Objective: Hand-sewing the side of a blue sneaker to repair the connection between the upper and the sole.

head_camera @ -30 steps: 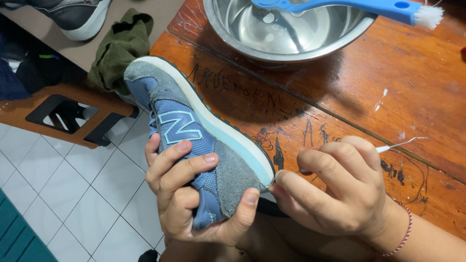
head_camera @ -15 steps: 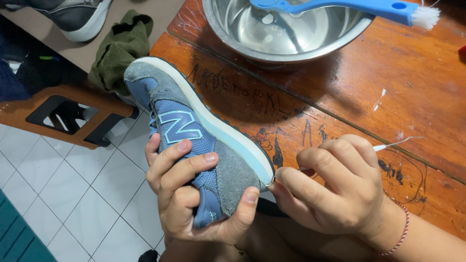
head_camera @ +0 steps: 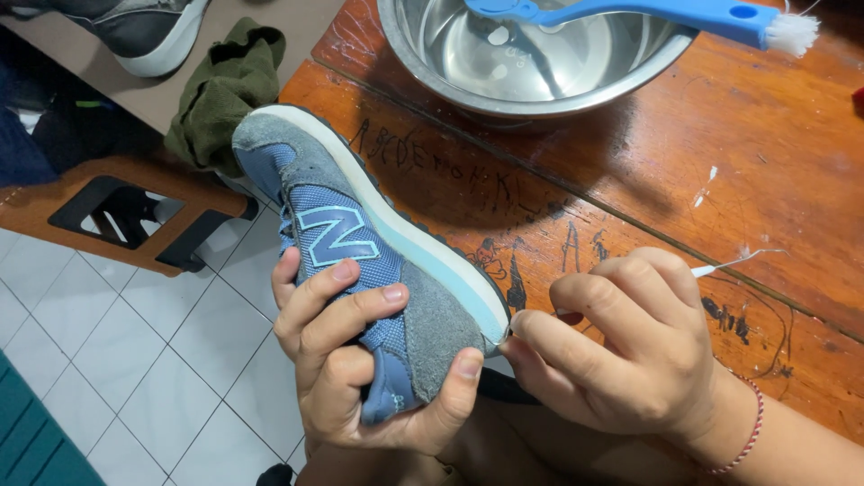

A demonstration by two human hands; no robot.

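My left hand (head_camera: 364, 355) grips a blue and grey sneaker (head_camera: 360, 234) by its heel, sole edge turned toward the table. Fingers wrap its side and the thumb presses the grey heel. My right hand (head_camera: 621, 346) pinches a thin white stick (head_camera: 720, 266), like a cotton swab, with its front end at the sole's heel corner. The stick's tail pokes out past my knuckles over the wooden table (head_camera: 765, 180).
A steel bowl (head_camera: 531, 63) with some water stands at the table's far edge, a blue brush (head_camera: 648, 13) lying across it. An olive cloth (head_camera: 220, 94) and another grey shoe (head_camera: 148, 31) lie at top left. White floor tiles (head_camera: 171, 360) lie below.
My right hand has edged slightly left along the stick toward the sneaker's heel. The sneaker and left hand stay put.
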